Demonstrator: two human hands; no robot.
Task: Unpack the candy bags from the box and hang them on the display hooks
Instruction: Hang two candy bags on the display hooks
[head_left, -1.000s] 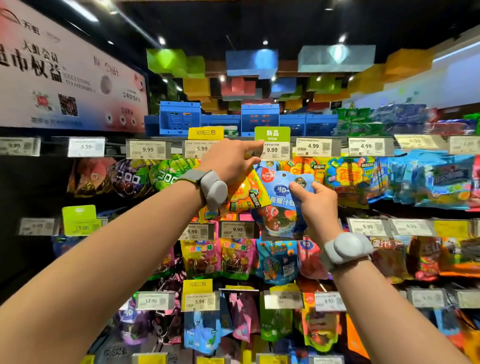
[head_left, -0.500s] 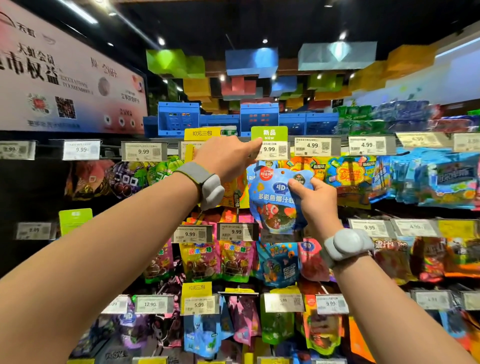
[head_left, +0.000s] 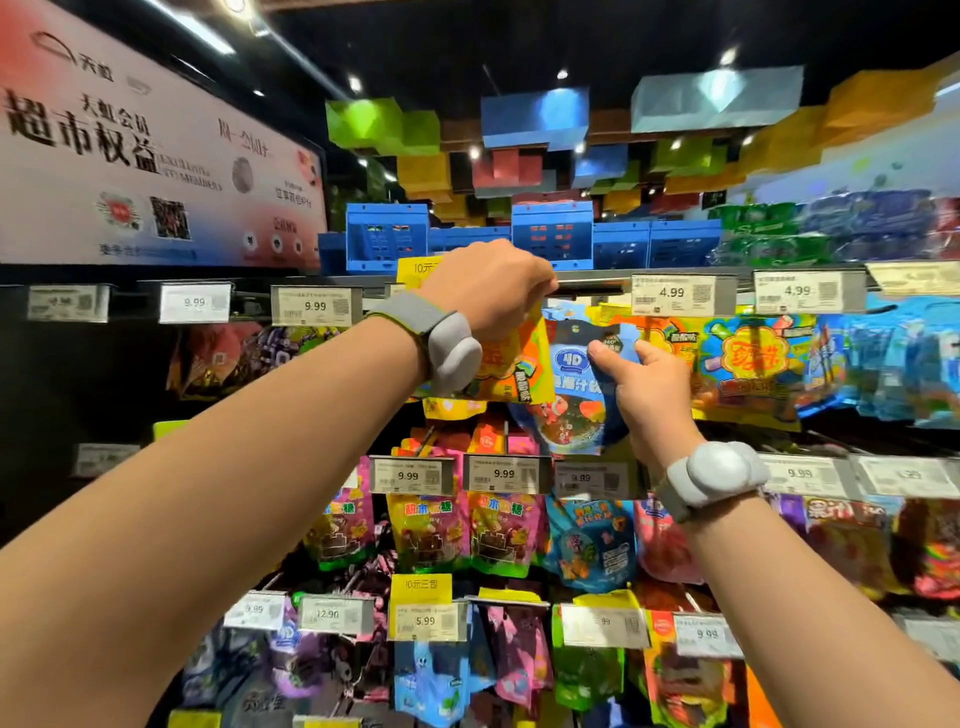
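The right hand (head_left: 649, 395) is raised to the top row and pinches one blue candy bag (head_left: 574, 384) by its upper edge. The left hand (head_left: 488, 291) is curled at the top rail (head_left: 592, 278); what it grips I cannot tell. Two wrist bands are visible.

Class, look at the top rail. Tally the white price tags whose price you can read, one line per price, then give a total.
9.99 tags: 2
4.99 tags: 2
Total: 4
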